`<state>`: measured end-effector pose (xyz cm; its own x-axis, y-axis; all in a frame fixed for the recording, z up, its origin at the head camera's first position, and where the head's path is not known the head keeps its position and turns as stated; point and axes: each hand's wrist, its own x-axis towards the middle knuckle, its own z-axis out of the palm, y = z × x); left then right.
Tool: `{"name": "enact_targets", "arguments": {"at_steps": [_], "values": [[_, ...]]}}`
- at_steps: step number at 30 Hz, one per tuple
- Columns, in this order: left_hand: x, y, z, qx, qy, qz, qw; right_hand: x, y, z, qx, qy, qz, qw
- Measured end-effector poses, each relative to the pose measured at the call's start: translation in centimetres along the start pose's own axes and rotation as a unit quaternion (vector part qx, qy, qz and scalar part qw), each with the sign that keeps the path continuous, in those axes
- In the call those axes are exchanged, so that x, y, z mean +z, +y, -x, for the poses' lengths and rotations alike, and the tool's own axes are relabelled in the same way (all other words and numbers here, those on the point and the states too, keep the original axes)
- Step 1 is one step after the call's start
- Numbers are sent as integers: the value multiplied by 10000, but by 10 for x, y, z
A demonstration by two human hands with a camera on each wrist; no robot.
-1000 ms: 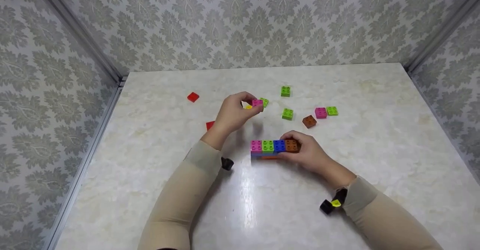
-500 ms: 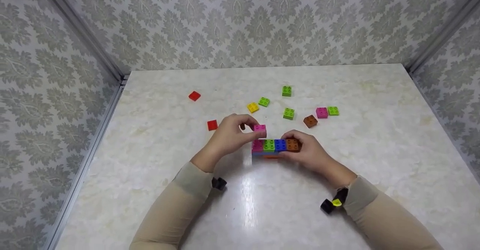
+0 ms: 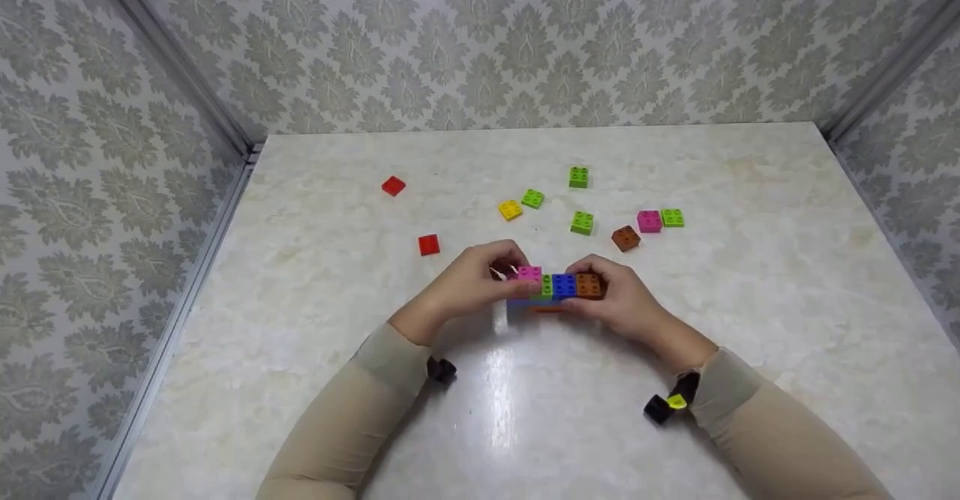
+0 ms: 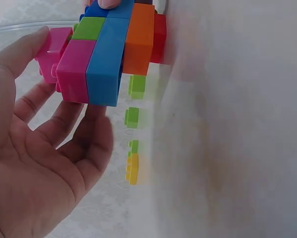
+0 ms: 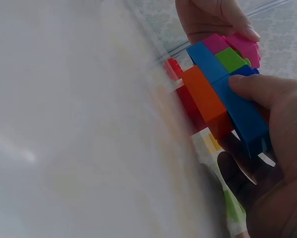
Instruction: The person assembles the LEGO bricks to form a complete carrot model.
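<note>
Left hand [image 3: 466, 284] pinches a pink block [image 3: 529, 274] over one end of the block stack [image 3: 564, 285], whose brown end the right hand [image 3: 628, 299] grips, well in from the far edge of the table [image 3: 315, 260].

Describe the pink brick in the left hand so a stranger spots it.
At the pale table, the right hand holds a multicoloured brick build. Near its left end, the left hand pinches the pink brick, the only one raised above the build's top row.
</note>
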<state>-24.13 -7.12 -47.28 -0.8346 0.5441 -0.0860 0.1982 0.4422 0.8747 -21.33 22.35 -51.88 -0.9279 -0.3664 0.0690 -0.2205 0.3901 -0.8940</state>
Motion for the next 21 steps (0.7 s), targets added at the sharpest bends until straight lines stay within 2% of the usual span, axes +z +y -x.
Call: {"name": "enact_targets", "arguments": {"at_steps": [6,15,21], "values": [[3,1,-1,-101,5,255,9996,-3,0,-1,-18,-59,-112,9999],[8,0,-3,202,204,591,9978,-4,1,-1,-39,-41,-72,10000],[9,-1,-1,96,244,635,9976,-2,3,-1,-11,-45,-49,10000]]}}
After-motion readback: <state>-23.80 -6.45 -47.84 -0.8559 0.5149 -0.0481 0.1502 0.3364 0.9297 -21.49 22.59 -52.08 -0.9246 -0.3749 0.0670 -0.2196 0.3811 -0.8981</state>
